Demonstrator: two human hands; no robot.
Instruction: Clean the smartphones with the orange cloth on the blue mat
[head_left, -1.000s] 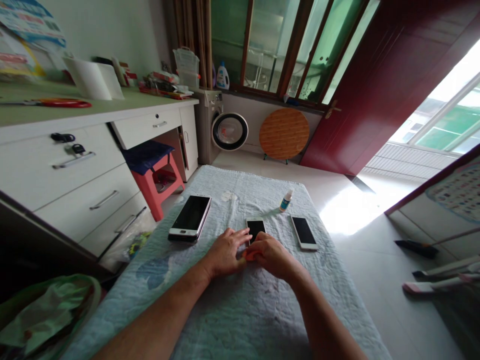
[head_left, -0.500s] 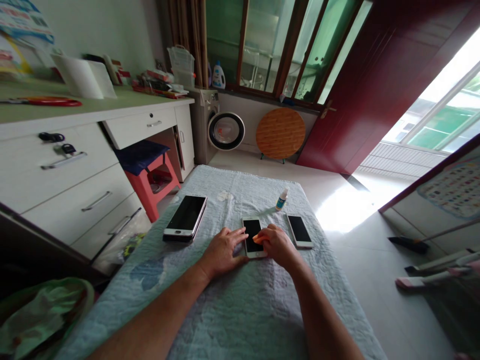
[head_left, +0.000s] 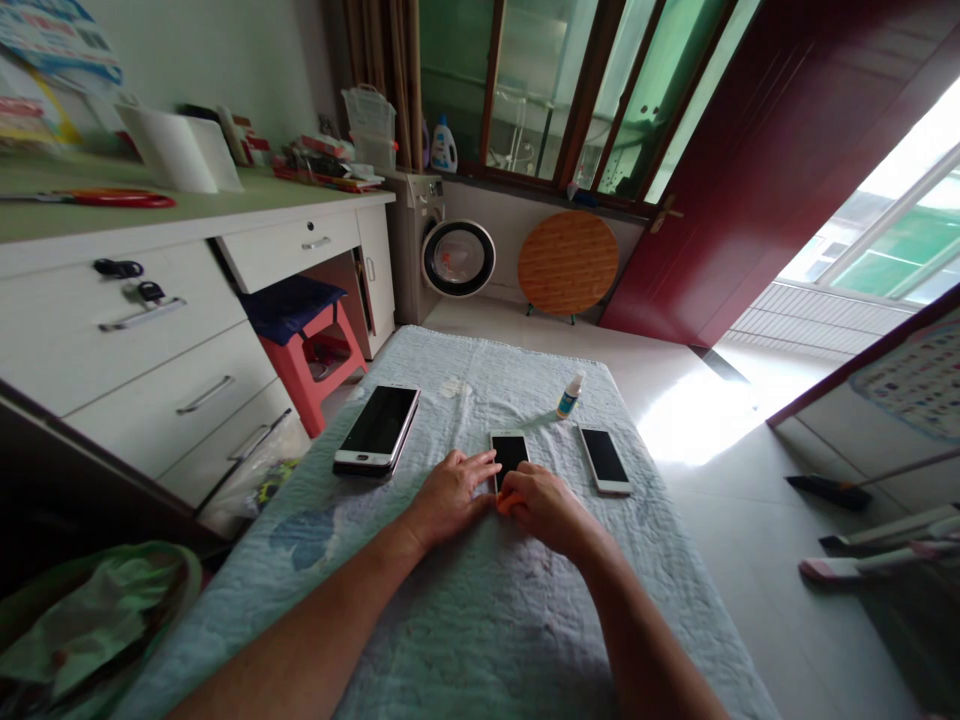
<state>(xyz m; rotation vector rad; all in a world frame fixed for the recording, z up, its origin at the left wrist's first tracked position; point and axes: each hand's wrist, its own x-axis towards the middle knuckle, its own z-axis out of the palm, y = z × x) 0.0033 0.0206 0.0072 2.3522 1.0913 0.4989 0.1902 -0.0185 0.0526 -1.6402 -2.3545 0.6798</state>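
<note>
A white phone (head_left: 510, 447) lies face up in the middle of the pale blue quilted cover (head_left: 480, 620). My left hand (head_left: 448, 494) rests flat beside its left edge, fingers stretched out and touching it. My right hand (head_left: 546, 506) is closed on a small orange cloth (head_left: 507, 499) and presses it on the phone's near end. A second white phone (head_left: 604, 460) lies to the right and a larger dark-screened phone (head_left: 377, 430) to the left. A small bottle (head_left: 570, 394) with a blue label stands behind them.
A white desk with drawers (head_left: 172, 330) runs along the left, a red stool (head_left: 304, 335) under it. A green bag (head_left: 82, 620) sits at lower left. A washing machine (head_left: 439, 245), a round wooden board (head_left: 568, 262) and a dark red door (head_left: 750, 170) stand beyond.
My right hand slid the orange cloth up the phone's screen half a second ago and has drawn it back to the near end. My left hand stayed beside the phone.
</note>
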